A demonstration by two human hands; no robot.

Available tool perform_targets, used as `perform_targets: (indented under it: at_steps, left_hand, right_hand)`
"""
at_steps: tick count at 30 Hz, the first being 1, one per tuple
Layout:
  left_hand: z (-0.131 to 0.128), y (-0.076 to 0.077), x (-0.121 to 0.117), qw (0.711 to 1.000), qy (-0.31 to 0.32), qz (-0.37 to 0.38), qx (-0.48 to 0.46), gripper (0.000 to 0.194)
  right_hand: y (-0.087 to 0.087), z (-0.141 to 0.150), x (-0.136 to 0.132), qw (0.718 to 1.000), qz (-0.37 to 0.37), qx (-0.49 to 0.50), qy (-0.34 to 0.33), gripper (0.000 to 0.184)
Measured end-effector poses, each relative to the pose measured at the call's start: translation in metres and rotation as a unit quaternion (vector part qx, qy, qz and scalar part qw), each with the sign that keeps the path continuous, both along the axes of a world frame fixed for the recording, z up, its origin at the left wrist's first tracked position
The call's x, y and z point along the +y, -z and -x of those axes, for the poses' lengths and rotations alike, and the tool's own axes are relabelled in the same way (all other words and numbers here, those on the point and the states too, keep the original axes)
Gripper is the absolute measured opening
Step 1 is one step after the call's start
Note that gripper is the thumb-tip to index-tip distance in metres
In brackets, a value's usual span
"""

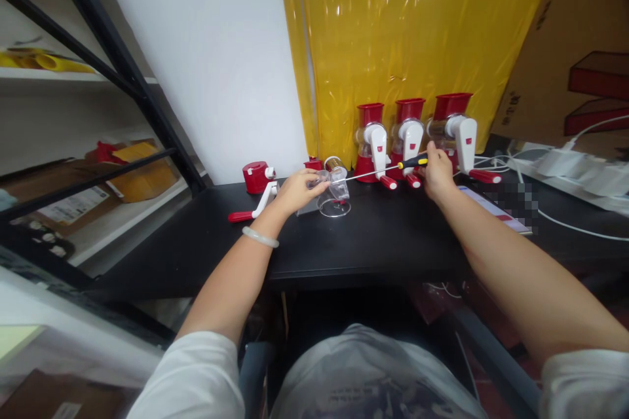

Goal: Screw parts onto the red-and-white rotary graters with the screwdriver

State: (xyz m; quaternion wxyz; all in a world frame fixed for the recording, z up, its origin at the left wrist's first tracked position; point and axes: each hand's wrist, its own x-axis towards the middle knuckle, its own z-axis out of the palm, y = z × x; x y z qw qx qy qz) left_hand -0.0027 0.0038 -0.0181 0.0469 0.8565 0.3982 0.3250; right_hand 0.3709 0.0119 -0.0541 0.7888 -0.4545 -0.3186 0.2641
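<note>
My left hand is closed on a clear plastic grater body, which sits over the black table. In my right hand is a screwdriver with a yellow and black handle, its fingers wrapped round the grip. The long shaft points left, and its tip meets or comes very near the clear body; I cannot tell which. Just left of my left hand lie a red round part and a white crank with a red handle. A metal grater drum stands behind the clear body.
Several red and white rotary graters stand at the back, such as the right one. A tablet or phone lies at right beside white cables and a power strip. A shelf rack borders the left.
</note>
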Motion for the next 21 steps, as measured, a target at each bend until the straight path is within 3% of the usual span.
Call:
perform_targets:
  at_steps: [2, 7, 14, 21]
  left_hand:
    - [-0.0001, -0.0001, 0.0001, 1.0, 0.001, -0.002, 0.0, 0.023]
    - [-0.0002, 0.0007, 0.0013, 1.0, -0.001, -0.008, 0.003, 0.023]
    - [0.0005, 0.0012, 0.0011, 1.0, 0.004, -0.008, 0.0, 0.024]
    - [0.0004, 0.0009, 0.0011, 1.0, 0.0, -0.004, 0.003, 0.027]
  right_hand:
    - [-0.0014, 0.0018, 0.0009, 0.999, 0.01, 0.032, 0.01, 0.037]
    - [-0.0052, 0.0048, 0.0013, 0.996, -0.004, 0.077, -0.042, 0.029]
    - [-0.0023, 0.0029, -0.0016, 0.999, 0.014, 0.048, -0.005, 0.045]
    - [-0.0043, 0.0034, 0.0023, 0.989, -0.017, 0.133, -0.062, 0.027]
